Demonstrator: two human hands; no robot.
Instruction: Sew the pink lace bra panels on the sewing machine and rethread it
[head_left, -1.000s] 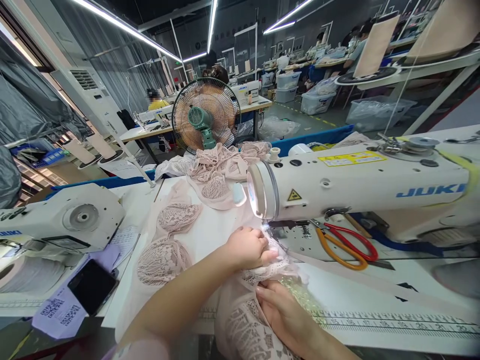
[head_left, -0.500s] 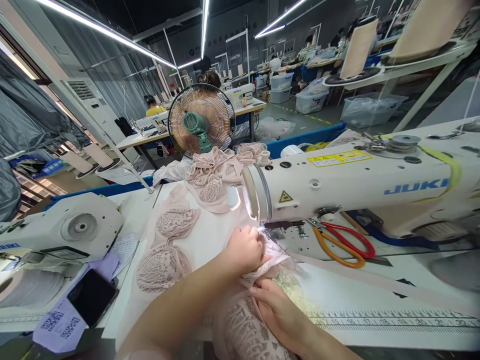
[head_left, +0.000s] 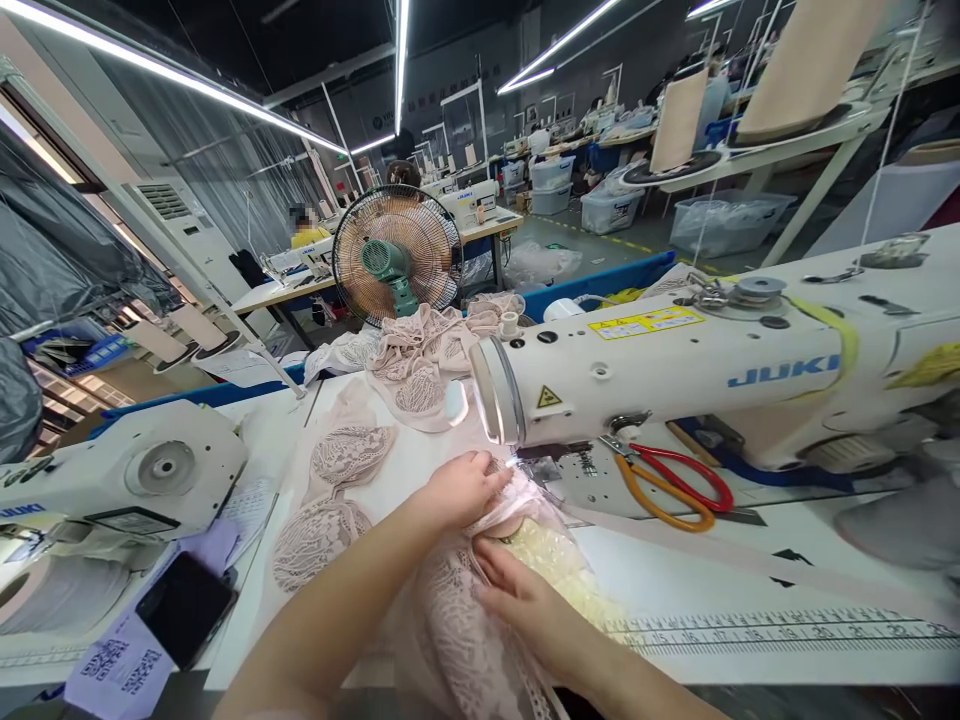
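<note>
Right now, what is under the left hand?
Pale pink lace fabric shows at the fingertips of the left hand, beside the sewing machine; whatever the palm covers cannot be seen.

A dark phone (head_left: 186,608) lies on purple paper (head_left: 116,668) at the left, near a wide pale roll (head_left: 75,592) and a second sewing machine (head_left: 120,478). Beyond that machine, two thread cones (head_left: 197,327) stand on round holders. A round fan (head_left: 387,262) with a green motor faces away farther back, and a person in yellow (head_left: 307,237) shows to its left. Clear plastic boxes (head_left: 551,173) stand on the floor (head_left: 589,237), with strip lights (head_left: 403,60) overhead.
</note>
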